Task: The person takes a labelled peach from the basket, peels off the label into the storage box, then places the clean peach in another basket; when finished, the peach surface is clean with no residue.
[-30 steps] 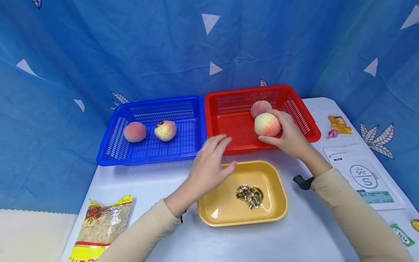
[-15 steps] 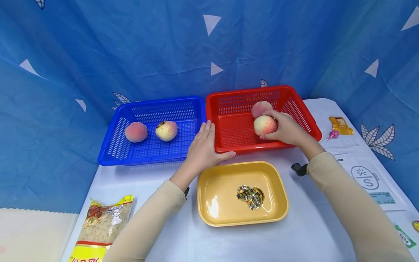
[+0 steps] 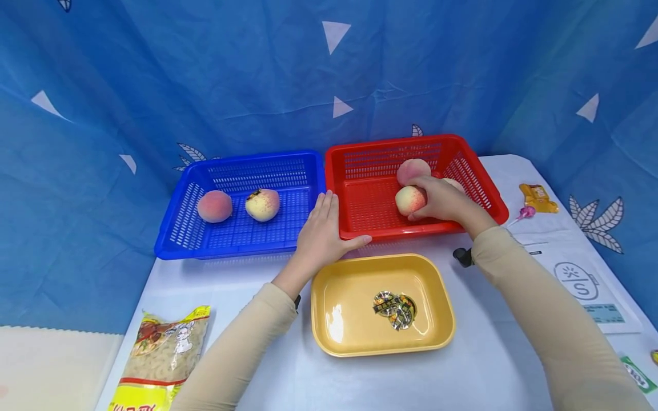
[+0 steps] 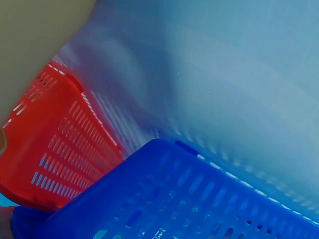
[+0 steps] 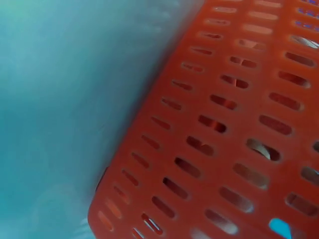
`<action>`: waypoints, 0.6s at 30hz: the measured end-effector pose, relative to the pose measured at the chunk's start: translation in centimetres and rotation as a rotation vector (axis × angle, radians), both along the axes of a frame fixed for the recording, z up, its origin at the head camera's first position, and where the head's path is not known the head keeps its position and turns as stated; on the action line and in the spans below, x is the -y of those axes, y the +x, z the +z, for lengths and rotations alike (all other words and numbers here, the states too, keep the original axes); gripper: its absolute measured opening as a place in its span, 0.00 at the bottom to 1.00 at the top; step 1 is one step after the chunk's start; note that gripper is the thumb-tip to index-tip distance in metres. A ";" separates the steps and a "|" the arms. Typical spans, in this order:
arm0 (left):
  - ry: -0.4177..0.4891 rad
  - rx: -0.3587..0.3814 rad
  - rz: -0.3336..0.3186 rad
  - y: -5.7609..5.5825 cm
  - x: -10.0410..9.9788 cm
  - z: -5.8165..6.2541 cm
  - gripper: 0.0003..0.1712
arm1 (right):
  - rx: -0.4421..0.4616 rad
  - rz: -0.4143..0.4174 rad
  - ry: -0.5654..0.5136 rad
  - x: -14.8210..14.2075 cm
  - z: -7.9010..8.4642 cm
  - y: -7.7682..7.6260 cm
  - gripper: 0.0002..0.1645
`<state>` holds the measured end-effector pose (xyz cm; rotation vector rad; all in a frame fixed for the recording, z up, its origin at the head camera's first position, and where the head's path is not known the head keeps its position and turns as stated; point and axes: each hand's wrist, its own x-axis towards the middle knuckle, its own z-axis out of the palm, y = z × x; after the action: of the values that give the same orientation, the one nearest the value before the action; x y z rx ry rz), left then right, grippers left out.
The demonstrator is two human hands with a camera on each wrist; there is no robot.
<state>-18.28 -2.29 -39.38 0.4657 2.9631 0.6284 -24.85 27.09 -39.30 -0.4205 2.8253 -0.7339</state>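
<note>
My right hand [image 3: 439, 198] grips a pale yellow and red peach [image 3: 410, 200] low inside the red basket [image 3: 354, 235]. Behind it lies a pinker peach [image 3: 413, 170], and another peach [image 3: 453, 184] shows partly past the back of the hand. My left hand [image 3: 321, 231] lies with straight fingers over the adjoining rims of the red basket and the blue basket [image 3: 241, 249], thumb stretched along the red front rim. In the blue basket sit a reddish peach [image 3: 215, 206] and a yellowish one with a dark mark [image 3: 263, 205]. The wrist views show mostly perforated basket walls.
A yellow tray [image 3: 339, 342] with shiny wrappers [image 3: 394, 310] stands in front of the baskets. A food bag [image 3: 164, 354] lies at the left. At the right are an orange packet [image 3: 538, 198], a lollipop [image 3: 526, 212], a white pouch [image 3: 581, 282] and a green packet [image 3: 638, 374].
My left hand has moved from above the yellow tray up and left onto the basket rims, its fingers straightening. My right hand has lowered the peach into the red basket, shifting slightly left.
</note>
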 end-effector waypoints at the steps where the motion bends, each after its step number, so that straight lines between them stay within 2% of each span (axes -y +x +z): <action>1: -0.002 0.000 0.001 0.0 0.0 0.0 0.70 | 0.012 0.001 -0.005 0.0 0.0 -0.1 0.49; 9: 0.011 -0.013 -0.004 0.0 0.0 0.0 0.70 | 0.061 -0.007 0.023 0.4 -0.2 -0.5 0.50; 13: 0.016 -0.027 -0.007 0.0 0.1 0.0 0.70 | 0.026 0.008 0.034 0.3 -0.2 -0.6 0.51; 18: 0.035 -0.032 -0.012 0.2 0.4 0.0 0.69 | -0.014 0.006 0.014 0.3 0.0 -0.5 0.47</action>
<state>-18.10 -2.70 -39.36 0.5003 2.9817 0.6792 -25.31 26.81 -39.34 -0.4328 2.8396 -0.7130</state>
